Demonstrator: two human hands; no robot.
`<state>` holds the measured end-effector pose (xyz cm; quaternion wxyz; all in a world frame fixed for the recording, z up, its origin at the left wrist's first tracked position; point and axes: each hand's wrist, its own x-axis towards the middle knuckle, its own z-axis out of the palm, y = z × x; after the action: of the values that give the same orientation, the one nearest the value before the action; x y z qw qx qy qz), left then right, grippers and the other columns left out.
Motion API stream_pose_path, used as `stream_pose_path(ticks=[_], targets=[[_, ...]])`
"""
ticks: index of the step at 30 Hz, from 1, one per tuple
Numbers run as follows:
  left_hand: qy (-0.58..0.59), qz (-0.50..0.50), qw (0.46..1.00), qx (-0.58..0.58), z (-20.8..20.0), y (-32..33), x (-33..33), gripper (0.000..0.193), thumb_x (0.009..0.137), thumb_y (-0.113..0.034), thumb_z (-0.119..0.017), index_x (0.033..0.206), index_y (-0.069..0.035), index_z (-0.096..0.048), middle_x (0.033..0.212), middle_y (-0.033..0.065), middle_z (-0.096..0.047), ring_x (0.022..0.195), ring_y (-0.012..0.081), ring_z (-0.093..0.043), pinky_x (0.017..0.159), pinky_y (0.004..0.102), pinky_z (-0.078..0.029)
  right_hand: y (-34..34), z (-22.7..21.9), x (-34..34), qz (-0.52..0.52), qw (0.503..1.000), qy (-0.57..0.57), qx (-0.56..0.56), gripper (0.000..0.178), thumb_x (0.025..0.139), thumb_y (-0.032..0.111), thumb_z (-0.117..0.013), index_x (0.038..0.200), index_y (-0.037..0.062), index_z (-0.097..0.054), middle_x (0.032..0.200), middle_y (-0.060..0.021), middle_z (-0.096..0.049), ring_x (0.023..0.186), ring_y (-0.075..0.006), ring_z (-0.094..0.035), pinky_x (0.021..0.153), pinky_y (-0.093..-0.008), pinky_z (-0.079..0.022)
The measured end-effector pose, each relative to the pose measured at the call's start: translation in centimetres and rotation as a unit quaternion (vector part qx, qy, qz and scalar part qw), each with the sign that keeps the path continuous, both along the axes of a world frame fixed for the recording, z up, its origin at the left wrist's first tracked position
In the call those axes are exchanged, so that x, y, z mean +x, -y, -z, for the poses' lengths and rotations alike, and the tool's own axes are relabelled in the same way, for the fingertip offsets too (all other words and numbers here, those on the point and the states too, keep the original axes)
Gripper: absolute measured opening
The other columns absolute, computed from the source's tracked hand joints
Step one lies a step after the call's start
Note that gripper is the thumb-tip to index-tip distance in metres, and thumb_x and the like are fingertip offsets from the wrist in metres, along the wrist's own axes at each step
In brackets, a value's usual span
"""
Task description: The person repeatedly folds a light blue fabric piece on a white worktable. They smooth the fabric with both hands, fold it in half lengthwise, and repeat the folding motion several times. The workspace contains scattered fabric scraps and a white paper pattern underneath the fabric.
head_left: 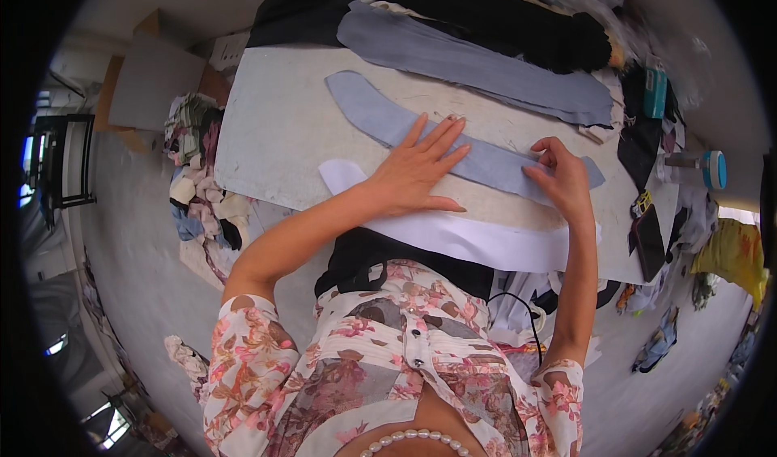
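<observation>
A curved strip of light blue fabric (494,159) lies across the pale tabletop in front of me. My left hand (421,170) is pressed flat on its middle, fingers spread, with the thumb pointing right over the bare board. At the strip's right part, my right hand (562,178) rests with bent fingers; a gap shows between thumb and forefinger, and I see nothing held there. Nearer to me, a white curved strip (486,242) lies along the table's front edge, partly under my forearms.
Stacked blue-grey fabric pieces (461,52) and black cloth (502,20) fill the table's far side. On the right are a phone (649,245), a teal packet (655,93) and a blue-lidded jar (712,170). Scrap cloth (210,198) is heaped at the left, beside a cardboard box (154,85).
</observation>
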<state>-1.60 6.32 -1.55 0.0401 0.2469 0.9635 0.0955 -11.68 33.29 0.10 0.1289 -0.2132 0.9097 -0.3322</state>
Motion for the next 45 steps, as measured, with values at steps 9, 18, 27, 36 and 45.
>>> stream_pose_path(ticks=[9, 18, 27, 36, 45], targets=[[-0.018, 0.108, 0.988, 0.109, 2.0, -3.6, -2.0, 0.096, 0.082, -0.072, -0.046, 0.149, -0.005, -0.029, 0.156, 0.0225, -0.016, 0.147, 0.0344, -0.011, 0.119, 0.0495, -0.007, -1.1, -1.1, -0.1, 0.013, 0.999, 0.032, 0.012, 0.031, 0.074, 0.007, -0.075, 0.101, 0.0058, -0.06, 0.072, -0.0028, -0.059, 0.066, -0.0139, -0.054, 0.062, -0.0284, -0.043], [-0.03, 0.113, 0.987, 0.114, 1.9, -3.3, -2.0, 0.096, 0.082, -0.072, -0.045, 0.148, -0.004, -0.031, 0.156, 0.0228, -0.017, 0.147, 0.0354, -0.012, 0.119, 0.0489, -0.007, -4.8, 0.5, -0.4, 0.083, 0.995, -0.033, -0.035, 0.035, 0.075, 0.005, -0.075, 0.106, 0.0082, -0.06, 0.079, -0.0074, -0.06, 0.071, -0.0176, -0.059, 0.07, -0.0276, -0.048], [-0.011, 0.107, 0.993, 0.056, 1.5, -3.7, -2.1, 0.098, 0.081, -0.075, -0.043, 0.148, -0.005, -0.03, 0.157, 0.0213, -0.015, 0.147, 0.0347, -0.01, 0.12, 0.0491, -0.006, -8.9, 0.7, -1.2, 0.184, 0.981, 0.046, -0.037, 0.046, 0.075, 0.009, -0.076, 0.117, 0.0064, -0.058, 0.078, -0.0018, -0.057, 0.066, -0.0096, -0.055, 0.061, -0.025, -0.047], [-0.032, 0.101, 0.993, 0.047, 2.1, -3.5, -2.0, 0.1, 0.082, -0.08, -0.031, 0.148, -0.006, -0.031, 0.157, 0.0208, -0.016, 0.147, 0.0336, -0.011, 0.12, 0.0476, -0.007, -8.8, 1.8, -0.2, 0.22, 0.961, -0.151, 0.066, 0.031, 0.082, 0.009, -0.069, 0.111, 0.0038, -0.061, 0.079, -0.0001, -0.058, 0.063, -0.0071, -0.051, 0.059, -0.0249, -0.045], [-0.033, 0.109, 0.991, 0.069, 1.9, -3.3, -2.1, 0.095, 0.084, -0.074, -0.041, 0.148, -0.004, -0.031, 0.157, 0.0218, -0.016, 0.147, 0.034, -0.011, 0.12, 0.0485, -0.007, -6.5, 2.2, -2.7, 0.239, 0.963, 0.015, -0.127, 0.039, 0.098, 0.032, -0.051, 0.08, -0.0001, -0.063, 0.064, -0.0007, -0.054, 0.059, -0.0094, -0.048, 0.055, -0.0256, -0.038]])
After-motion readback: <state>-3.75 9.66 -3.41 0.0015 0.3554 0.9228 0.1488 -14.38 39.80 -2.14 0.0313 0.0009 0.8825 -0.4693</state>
